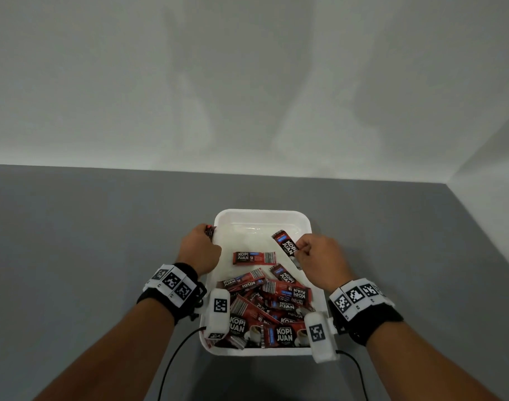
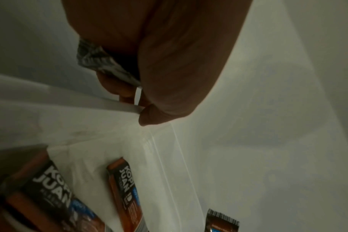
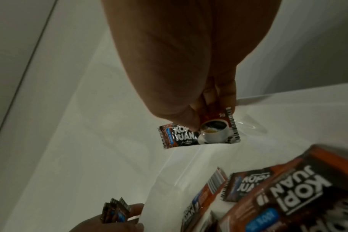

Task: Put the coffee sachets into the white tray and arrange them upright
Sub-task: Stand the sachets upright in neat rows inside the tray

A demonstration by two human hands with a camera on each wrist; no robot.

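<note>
Overhead, right hand (image 1: 315, 257) pinches one sachet (image 1: 285, 245) above tray (image 1: 262, 215).

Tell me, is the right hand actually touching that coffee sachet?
Touching. The right wrist view shows the right hand's fingers pinching the coffee sachet over the white tray.

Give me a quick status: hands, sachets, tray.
Left hand grips sachets at the white tray left rim. Right hand pinches one sachet over the tray. Loose pile lies flat at the near end.
</note>
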